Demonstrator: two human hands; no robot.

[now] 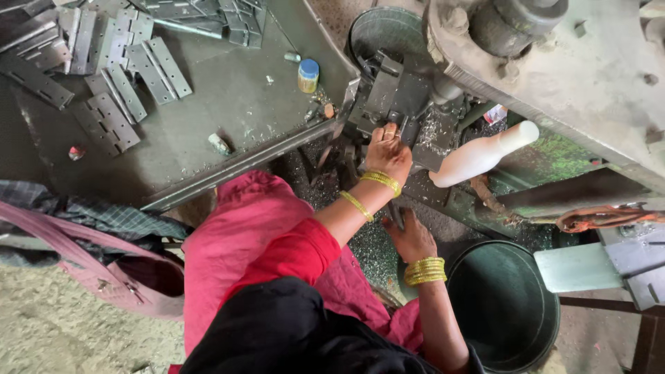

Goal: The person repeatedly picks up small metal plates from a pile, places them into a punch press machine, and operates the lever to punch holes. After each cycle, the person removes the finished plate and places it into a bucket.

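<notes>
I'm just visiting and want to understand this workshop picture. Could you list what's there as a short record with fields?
Left hand: left hand reaches into the dark machine head, fingers on its metal parts.
Right hand: right hand rests low on the chip-strewn machine bed, palm down.
Wrists: yellow bangles on both.
Worktable: grey worktable bearing flat metal hinges and a small blue-capped jar.
Nearby: white handle; dark round bucket.
</notes>
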